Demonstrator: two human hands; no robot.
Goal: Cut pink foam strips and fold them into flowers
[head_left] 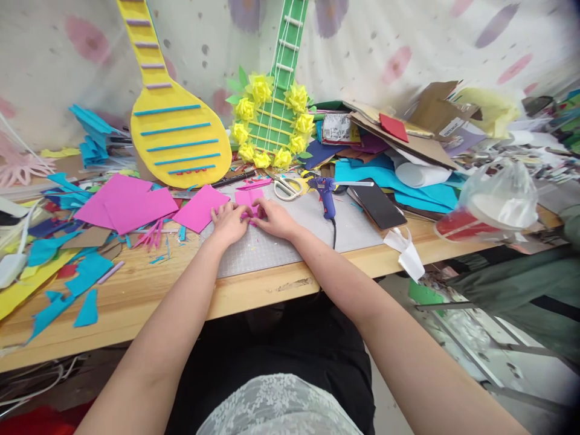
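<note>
A patterned cloth (pixel 385 33) fills the back, its top cut off. Below it runs the wooden table (pixel 154 296), its left end outside the view. On the right, a heap (pixel 421 175) of card and paper blurs toward the edge, its items hard to make out. The yellow guitar (pixel 181 136) and the green guitar (pixel 267 127) stand at the back, both necks cut off at the top. The grey mat (pixel 281 260) lies under the hands, partly covered by the right forearm. Far right is a bagged cup (pixel 487 208), its contents unclear.

A black phone (pixel 380 208) lies at the mat's right edge. A pink square (pixel 199 208) lies just beside the left hand (pixel 230 225), which sits close to the right hand (pixel 274 219). Both have bent fingers touching the pink piece (pixel 248 198) between and beyond them; fingers hide its near part, so I cannot tell whether they pinch or only press it.

Past the right hand, the glue gun (pixel 326 196) rests near the scissors (pixel 289 188). A thin pen (pixel 233 177) lies behind the left hand.
</note>
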